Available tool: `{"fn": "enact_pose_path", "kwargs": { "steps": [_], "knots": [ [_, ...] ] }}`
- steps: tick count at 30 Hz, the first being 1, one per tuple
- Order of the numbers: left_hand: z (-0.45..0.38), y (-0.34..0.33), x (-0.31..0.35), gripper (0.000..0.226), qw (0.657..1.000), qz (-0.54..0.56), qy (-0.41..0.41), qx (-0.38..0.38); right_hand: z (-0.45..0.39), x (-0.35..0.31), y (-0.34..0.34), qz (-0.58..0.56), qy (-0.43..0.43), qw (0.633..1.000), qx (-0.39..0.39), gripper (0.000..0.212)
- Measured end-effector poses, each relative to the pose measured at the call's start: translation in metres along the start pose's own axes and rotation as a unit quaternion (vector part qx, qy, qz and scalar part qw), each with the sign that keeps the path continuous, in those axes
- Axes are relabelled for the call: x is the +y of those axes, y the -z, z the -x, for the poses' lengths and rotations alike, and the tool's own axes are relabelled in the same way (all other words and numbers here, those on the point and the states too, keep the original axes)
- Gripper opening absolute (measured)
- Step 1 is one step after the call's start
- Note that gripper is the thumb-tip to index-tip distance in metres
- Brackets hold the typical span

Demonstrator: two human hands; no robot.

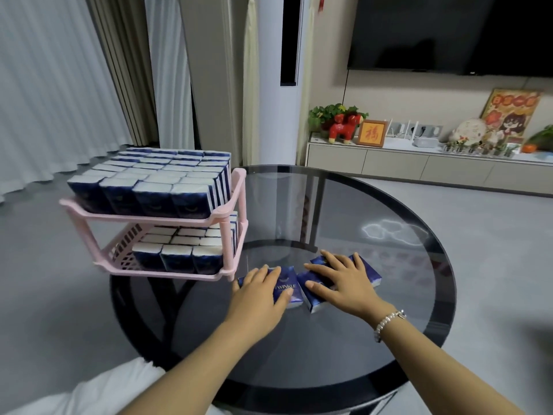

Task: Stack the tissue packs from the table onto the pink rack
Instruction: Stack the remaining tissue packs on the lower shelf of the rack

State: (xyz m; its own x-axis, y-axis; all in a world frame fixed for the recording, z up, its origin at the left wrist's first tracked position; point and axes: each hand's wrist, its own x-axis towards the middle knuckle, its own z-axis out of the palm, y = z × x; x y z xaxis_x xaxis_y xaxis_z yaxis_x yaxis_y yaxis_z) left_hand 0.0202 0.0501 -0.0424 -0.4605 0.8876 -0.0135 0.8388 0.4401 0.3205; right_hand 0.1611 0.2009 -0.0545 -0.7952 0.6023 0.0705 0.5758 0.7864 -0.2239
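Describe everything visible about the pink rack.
The pink rack looks like plastic, with two tiers joined by corner posts and a lattice floor on the lower shelf. It stands upright at the left edge of the round glass table. Dark blue tissue packs fill the upper tier; the lower holds fewer. No hand touches it.

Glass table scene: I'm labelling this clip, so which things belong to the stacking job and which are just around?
Job: tissue packs on the table, pink rack, left hand, right hand.
Around: television, red toy horse, framed picture, curtains.
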Motion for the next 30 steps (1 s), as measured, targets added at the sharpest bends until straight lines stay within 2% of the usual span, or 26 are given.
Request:
{"fn": "enact_pose_path", "kwargs": {
  "steps": [4,8,10,12,16,19,24,28,30],
  "knots": [
    [0.014,0.01,-0.011,0.049,0.997,0.068,0.025,0.022,0.004,-0.015,-0.002,-0.065,0.008,0.998,-0.014,0.099],
    [0.019,0.015,-0.024,0.025,0.972,0.18,0.087,0.122,0.001,-0.035,-0.004,-0.062,0.018,0.998,0.004,0.092],
    [0.016,0.016,-0.027,0.025,0.955,0.22,0.113,0.166,0.0,-0.044,-0.007,-0.052,0.036,0.998,0.017,0.098],
    [0.015,0.017,-0.027,0.034,0.944,0.251,0.119,0.177,-0.001,-0.05,-0.008,-0.046,0.052,0.997,0.02,0.098],
    [0.011,0.014,-0.025,0.049,0.941,0.278,0.099,0.166,-0.002,-0.057,-0.004,-0.047,0.04,0.998,0.023,0.076],
    [0.005,0.018,-0.026,0.055,0.938,0.311,0.077,0.129,-0.004,-0.058,-0.004,-0.057,0.014,0.998,0.023,0.061],
    [-0.003,0.029,-0.03,0.063,0.942,0.332,0.035,0.029,-0.011,-0.06,-0.004,-0.031,-0.021,0.999,-0.017,0.058],
    [0.003,0.028,-0.038,0.05,0.978,0.208,0.017,0.008,-0.016,-0.068,0.001,-0.023,-0.009,0.998,-0.052,0.056],
    [0.007,0.03,-0.046,0.053,0.984,0.163,0.031,-0.068,-0.015,-0.071,0.009,-0.056,0.007,0.994,-0.096,0.057]
  ]
}}
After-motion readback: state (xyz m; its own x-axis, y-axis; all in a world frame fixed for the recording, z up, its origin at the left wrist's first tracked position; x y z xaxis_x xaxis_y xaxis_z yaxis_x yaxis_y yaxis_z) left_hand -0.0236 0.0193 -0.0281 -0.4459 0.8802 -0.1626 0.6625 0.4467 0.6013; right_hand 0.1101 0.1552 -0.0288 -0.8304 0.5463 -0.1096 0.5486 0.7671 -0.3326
